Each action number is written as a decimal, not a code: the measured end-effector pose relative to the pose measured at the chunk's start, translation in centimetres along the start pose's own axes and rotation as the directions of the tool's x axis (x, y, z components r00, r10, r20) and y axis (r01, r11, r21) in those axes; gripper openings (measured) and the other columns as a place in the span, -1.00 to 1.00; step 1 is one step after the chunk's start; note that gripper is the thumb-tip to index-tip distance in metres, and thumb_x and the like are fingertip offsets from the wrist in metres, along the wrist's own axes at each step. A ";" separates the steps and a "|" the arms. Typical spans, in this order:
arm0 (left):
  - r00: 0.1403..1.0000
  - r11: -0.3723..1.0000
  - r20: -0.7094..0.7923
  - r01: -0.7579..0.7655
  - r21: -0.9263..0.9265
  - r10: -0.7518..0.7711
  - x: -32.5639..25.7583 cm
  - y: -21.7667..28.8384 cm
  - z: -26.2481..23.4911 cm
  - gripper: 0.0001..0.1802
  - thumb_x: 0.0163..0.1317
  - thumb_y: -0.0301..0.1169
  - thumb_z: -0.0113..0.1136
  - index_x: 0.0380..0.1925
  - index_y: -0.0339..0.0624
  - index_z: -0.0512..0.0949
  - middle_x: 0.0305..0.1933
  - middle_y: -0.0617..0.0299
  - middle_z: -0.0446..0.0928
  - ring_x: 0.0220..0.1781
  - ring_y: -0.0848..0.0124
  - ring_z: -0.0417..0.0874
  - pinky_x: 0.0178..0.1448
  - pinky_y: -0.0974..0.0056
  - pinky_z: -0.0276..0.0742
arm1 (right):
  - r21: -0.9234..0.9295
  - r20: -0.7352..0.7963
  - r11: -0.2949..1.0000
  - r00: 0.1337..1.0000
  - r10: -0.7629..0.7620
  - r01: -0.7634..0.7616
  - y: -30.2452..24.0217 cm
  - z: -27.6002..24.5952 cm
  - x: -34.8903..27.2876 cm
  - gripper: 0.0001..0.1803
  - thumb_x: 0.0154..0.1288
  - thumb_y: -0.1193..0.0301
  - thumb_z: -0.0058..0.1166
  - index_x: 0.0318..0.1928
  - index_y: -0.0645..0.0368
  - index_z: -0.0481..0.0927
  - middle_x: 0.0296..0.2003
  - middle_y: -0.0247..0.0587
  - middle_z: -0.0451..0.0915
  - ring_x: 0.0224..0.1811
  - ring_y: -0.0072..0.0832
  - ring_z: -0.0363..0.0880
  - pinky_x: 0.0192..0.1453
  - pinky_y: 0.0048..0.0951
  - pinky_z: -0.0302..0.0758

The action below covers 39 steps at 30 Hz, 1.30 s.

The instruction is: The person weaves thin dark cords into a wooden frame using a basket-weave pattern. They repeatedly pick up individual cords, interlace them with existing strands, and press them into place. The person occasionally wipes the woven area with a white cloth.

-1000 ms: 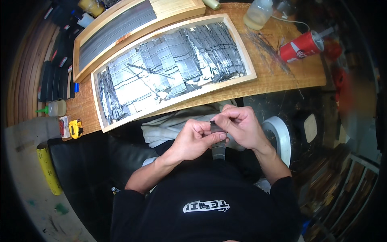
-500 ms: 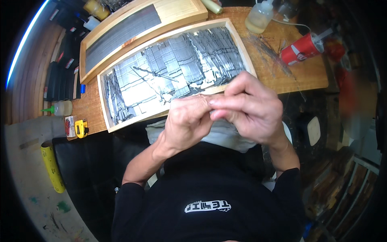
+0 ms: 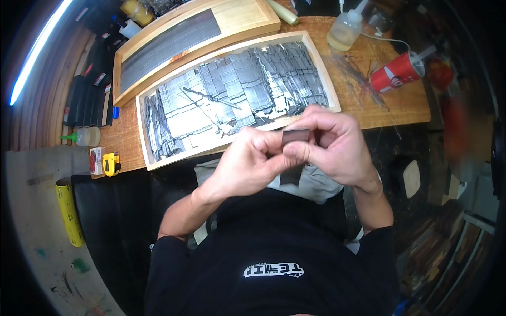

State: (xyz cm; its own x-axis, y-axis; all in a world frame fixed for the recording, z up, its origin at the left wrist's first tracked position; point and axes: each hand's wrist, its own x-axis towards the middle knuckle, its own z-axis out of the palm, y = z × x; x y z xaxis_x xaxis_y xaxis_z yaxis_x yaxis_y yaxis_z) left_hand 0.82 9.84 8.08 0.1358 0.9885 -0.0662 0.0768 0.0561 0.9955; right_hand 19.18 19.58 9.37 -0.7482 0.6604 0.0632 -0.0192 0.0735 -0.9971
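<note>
Over my lap, just off the near edge of the tray, both hands meet on a small dark brown-grey flat strip (image 3: 295,137). My left hand (image 3: 247,160) pinches its left end between closed fingers. My right hand (image 3: 337,145) grips the other end, its thumb across the lower edge. Another dark patch (image 3: 291,176) shows beneath the hands against grey cloth; whether it belongs to the strip I cannot tell. Beyond the hands lies a shallow wooden tray (image 3: 143,126) full of thin grey and black strips (image 3: 226,79), with a few loose slivers across the top.
Behind the tray rests a second wooden box (image 3: 253,21) holding dark strips. To the right stand a squeeze bottle (image 3: 345,32) and a red cup (image 3: 396,72), with thin scraps between. At the left are a green-tipped bottle (image 3: 87,137), a yellow tape measure (image 3: 111,164) and a yellow roll (image 3: 68,210).
My hands have turned and opened up a little, so the dark strip between them now shows. The whole view has shifted slightly.
</note>
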 end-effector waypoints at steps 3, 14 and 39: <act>0.956 0.878 0.140 0.294 -0.379 -0.259 -1.4 -1.6 1.1 -0.83 0.43 -0.41 0.37 -0.11 -0.29 0.77 -0.24 0.20 0.80 -0.24 0.52 0.79 -0.27 0.48 0.67 | 0.304 0.086 0.913 0.963 0.257 -0.271 2.3 1.2 -2.3 -0.74 0.37 0.50 0.39 0.00 0.35 0.72 -0.43 -0.42 0.62 -0.49 -0.81 0.52 -0.46 -0.71 0.47; 0.865 0.664 0.116 0.455 -0.594 -0.488 -3.4 -10.1 1.2 -0.79 0.45 -0.39 0.33 -0.04 -0.28 0.74 -0.13 0.05 0.80 -0.19 0.26 0.87 -0.35 0.37 0.77 | 0.640 0.125 0.623 0.861 0.494 -0.450 11.5 4.6 -3.9 -0.80 0.54 0.48 0.18 0.00 0.37 0.72 -0.37 -0.36 0.67 -0.46 -0.76 0.53 -0.42 -0.64 0.52; 0.878 0.729 0.083 0.441 -0.523 -0.472 -5.7 -6.6 1.8 -0.83 0.47 -0.46 0.31 -0.05 -0.31 0.74 -0.20 0.11 0.81 -0.19 0.33 0.86 -0.29 0.43 0.72 | 0.348 0.114 0.841 0.909 0.400 -0.414 9.0 5.6 -3.5 -0.81 0.47 0.50 0.25 -0.03 0.39 0.73 -0.36 -0.32 0.65 -0.54 -0.74 0.55 -0.51 -0.66 0.46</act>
State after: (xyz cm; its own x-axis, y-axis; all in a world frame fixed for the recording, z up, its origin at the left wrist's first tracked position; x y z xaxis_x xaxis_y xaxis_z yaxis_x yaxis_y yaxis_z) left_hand 1.34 3.59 1.81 0.1646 0.8297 -0.5333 -0.4007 0.5503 0.7325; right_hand 17.86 13.73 -0.04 -0.7639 0.5444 -0.3465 0.0627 -0.4717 -0.8795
